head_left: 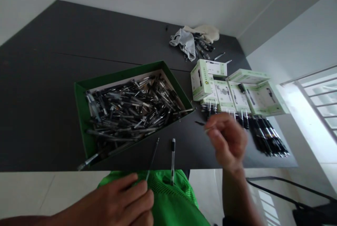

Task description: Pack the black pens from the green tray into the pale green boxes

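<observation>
My left hand (126,198) is at the bottom, its fingers closed on a thin pen refill (153,157) that points up and away over the table edge. Beside the refill, a clear pen with a black grip (173,159) reaches over the same edge. Over the right part of the table is my right hand (228,140), thumb and forefinger pinched together. A short dark piece (199,123) shows at those fingertips; what it is, and whether they hold it, I cannot make out. Left of that hand, a green box (79,113) holds many loose pen parts.
White and green pen cartons (201,80) stand at the right, with a row of black pens (267,136) before them. Cloth gloves (185,43) and more pens lie at the back. A green mesh garment (168,201) covers my lap below the dark table (39,68).
</observation>
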Available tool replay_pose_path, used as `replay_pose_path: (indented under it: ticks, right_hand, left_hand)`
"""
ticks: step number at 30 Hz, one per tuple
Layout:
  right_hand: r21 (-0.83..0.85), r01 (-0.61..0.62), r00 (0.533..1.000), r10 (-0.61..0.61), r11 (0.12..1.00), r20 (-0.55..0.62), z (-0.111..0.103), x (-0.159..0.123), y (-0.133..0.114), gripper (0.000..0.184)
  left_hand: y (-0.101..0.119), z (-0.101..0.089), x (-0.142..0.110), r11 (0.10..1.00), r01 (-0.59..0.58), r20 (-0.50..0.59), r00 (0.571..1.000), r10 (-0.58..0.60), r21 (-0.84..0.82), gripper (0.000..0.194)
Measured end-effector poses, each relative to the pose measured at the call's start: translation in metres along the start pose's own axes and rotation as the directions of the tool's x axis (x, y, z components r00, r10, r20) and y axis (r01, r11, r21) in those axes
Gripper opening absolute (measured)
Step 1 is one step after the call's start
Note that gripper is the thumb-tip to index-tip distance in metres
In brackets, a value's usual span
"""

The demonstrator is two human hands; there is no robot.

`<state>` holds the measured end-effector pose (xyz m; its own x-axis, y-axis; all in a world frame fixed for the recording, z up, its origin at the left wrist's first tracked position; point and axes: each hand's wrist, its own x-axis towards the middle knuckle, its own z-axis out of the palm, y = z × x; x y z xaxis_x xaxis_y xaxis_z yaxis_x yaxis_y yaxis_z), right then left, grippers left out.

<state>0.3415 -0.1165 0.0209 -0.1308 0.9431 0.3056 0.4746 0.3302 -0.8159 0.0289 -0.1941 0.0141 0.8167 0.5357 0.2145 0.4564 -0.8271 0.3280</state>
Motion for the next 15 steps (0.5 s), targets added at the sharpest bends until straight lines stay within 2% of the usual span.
replay_pose_path:
  ticks: [1,2,3,4,5,7,10,12,15]
  right_hand:
    - [-0.052,-0.003,0.988,0.011,0.999,0.152,0.006,-0.012,0.002,0.016]
    - [-0.138,-0.014,0.952,0.056,0.99,0.301,0.014,-0.023,0.004,0.013]
    - [-0.254,-0.018,0.906,0.123,0.967,0.406,0.022,-0.033,0.005,0.012]
    - [-0.377,-0.005,0.864,0.194,0.926,0.465,0.031,-0.041,0.005,0.012]
    - [-0.49,0.019,0.835,0.256,0.872,0.487,0.04,-0.048,0.006,0.013]
    - [-0.647,0.093,0.817,0.314,0.757,0.484,0.052,-0.059,0.005,0.015]
    - [-0.775,0.137,0.839,0.344,0.617,0.422,0.06,-0.07,0.004,0.021]
    - [-0.821,0.117,0.853,0.367,0.558,0.371,0.061,-0.074,0.004,0.026]
    - [-0.843,0.106,0.835,0.414,0.527,0.363,0.062,-0.073,0.001,0.031]
  left_hand:
    - [0.01,0.017,0.007,0.999,-0.036,0.012,0.999,0.036,0.005,0.015]
    - [0.016,0.032,0.015,0.995,0.087,0.008,0.996,-0.088,0.056,0.016]
    - [0.018,0.045,0.023,0.972,0.205,0.052,0.976,-0.212,0.117,0.019]
    - [0.018,0.055,0.03,0.946,0.283,0.101,0.948,-0.301,0.159,0.022]
    - [0.016,0.062,0.036,0.917,0.35,0.142,0.914,-0.379,0.192,0.022]
    - [0.012,0.069,0.045,0.878,0.411,0.209,0.862,-0.462,0.247,0.027]
    - [0.01,0.067,0.052,0.859,0.434,0.298,0.811,-0.504,0.271,0.034]
    - [0.011,0.065,0.052,0.862,0.441,0.322,0.802,-0.503,0.249,0.035]
    - [0.011,0.068,0.047,0.866,0.449,0.293,0.817,-0.497,0.219,0.036]
